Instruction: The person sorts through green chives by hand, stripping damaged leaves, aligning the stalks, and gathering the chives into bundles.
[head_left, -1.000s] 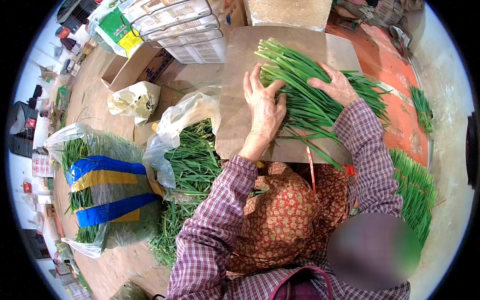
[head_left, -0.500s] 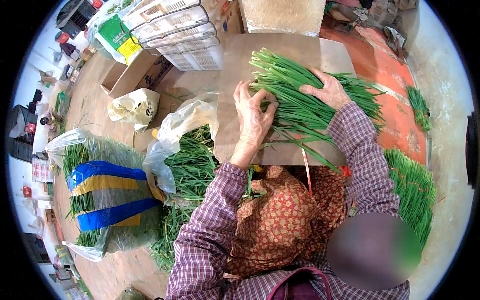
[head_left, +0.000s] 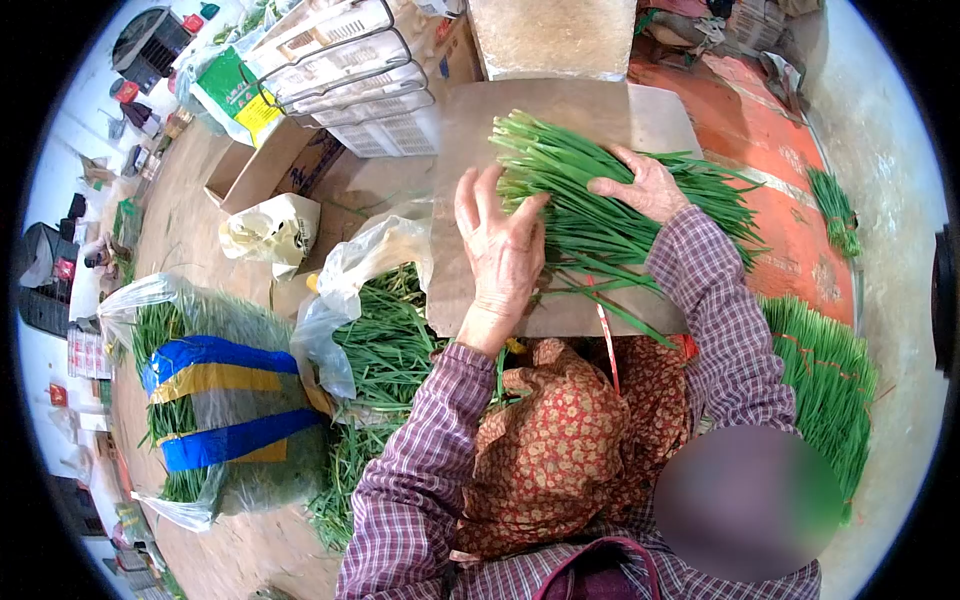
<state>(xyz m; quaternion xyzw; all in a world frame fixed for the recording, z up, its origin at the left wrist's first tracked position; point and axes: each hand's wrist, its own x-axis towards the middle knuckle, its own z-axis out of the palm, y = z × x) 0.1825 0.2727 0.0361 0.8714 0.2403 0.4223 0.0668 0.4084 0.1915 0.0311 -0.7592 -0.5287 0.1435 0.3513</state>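
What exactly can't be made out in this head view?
In the head view:
- Palm of the right hand: hidden by its back.
- Cardboard under the chives: covered.
- Lettering on the green-yellow bag: small, blurred.
- Pale block: cut off by the top edge.

The sleeves (head_left: 418,455) are purple-and-white checked; the apron (head_left: 560,440) is red with tan flowers; the stalks (head_left: 590,190) are green.

Two arms, left (head_left: 425,450) and right (head_left: 725,320), reach forward, wrists close to level with the palms. The left hand (head_left: 503,240) arches with fingers spread and curled; the right hand (head_left: 648,190) faces palm down, thumb parted from its fingers.
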